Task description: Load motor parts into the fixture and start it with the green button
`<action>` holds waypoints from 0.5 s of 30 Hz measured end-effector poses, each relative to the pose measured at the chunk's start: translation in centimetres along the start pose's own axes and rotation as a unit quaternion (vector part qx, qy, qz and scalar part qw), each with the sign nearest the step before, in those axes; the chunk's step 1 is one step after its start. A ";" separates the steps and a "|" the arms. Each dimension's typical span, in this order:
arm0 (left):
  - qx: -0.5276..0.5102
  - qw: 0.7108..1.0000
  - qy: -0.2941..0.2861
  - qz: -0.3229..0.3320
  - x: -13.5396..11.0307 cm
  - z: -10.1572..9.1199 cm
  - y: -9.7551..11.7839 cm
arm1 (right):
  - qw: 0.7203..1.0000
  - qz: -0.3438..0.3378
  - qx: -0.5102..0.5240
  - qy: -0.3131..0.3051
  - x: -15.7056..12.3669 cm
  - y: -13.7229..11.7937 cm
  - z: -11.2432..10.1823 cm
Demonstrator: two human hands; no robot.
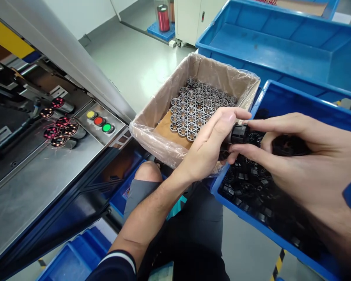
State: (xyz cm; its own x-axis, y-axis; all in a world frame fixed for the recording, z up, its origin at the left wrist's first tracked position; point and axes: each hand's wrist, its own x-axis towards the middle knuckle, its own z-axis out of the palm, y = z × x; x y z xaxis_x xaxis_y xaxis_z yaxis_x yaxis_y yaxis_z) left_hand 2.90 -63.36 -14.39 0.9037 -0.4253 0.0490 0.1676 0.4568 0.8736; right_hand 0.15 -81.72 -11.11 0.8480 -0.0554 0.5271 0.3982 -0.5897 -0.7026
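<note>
My left hand [212, 136] is closed round a dark-sided motor core, mostly hidden by its fingers. At that core's end is a black plastic end piece [240, 133], pinched between the thumb and finger of my right hand [304, 156]. A second black plastic piece [291, 145] lies tucked in the right palm. Both hands meet above the edge between a plastic-lined carton [160, 142] and a blue bin [260, 222]. Several slotted metal cores [191, 109] stand in rows in the carton. Loose black plastic parts [251, 191] fill the bin.
At left, a machine bench [46, 187] bears several copper-wound cores [66, 127] and a panel with yellow, red and green buttons [98, 121]. A large blue crate [280, 47] stands behind the bin. Wire spools [163, 18] sit on the far floor. My knee [148, 171] is below the carton.
</note>
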 end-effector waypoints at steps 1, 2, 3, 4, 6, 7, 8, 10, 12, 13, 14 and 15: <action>0.003 1.000 0.003 0.004 0.0 0.0 0.0 | 1.000 0.004 0.024 -0.004 0.0 -0.1 0.0; 0.008 1.000 0.007 0.006 -0.1 0.0 -0.1 | 0.999 0.004 0.049 -0.007 0.1 -0.2 -0.1; 0.015 1.000 0.009 0.007 0.0 -0.1 -0.1 | 0.998 0.000 0.067 -0.008 0.1 -0.3 -0.1; 0.023 1.000 0.009 0.007 0.0 -0.1 -0.1 | 0.997 0.002 0.077 -0.013 0.1 -0.4 -0.2; 0.037 0.999 0.003 0.006 0.0 -0.2 -0.1 | 0.996 0.014 0.079 -0.027 0.2 -0.7 -0.4; 0.039 0.999 -0.003 0.004 0.0 -0.2 0.0 | 0.996 0.018 0.076 -0.034 0.2 -0.9 -0.4; 0.038 0.999 -0.011 0.000 0.0 -0.2 0.1 | 0.997 0.019 0.071 -0.036 0.3 -1.0 -0.5; 0.034 0.999 -0.022 0.000 -0.1 0.1 0.2 | 0.998 0.007 0.055 -0.033 0.3 -0.9 -0.6; 0.013 0.999 -0.032 0.008 -0.2 0.3 0.1 | 0.998 -0.012 0.041 -0.047 0.3 -0.1 -1.1; -0.007 0.999 -0.034 0.013 -0.3 0.3 0.0 | 0.997 -0.015 0.043 -0.069 0.3 0.6 -1.4; -0.032 0.999 -0.028 0.015 -0.4 0.2 -0.1 | 0.994 -0.017 0.052 -0.093 0.3 1.4 -1.6; -0.061 0.998 -0.018 0.018 -0.5 -0.2 -0.2 | 0.988 -0.024 0.078 -0.127 0.3 2.3 -1.8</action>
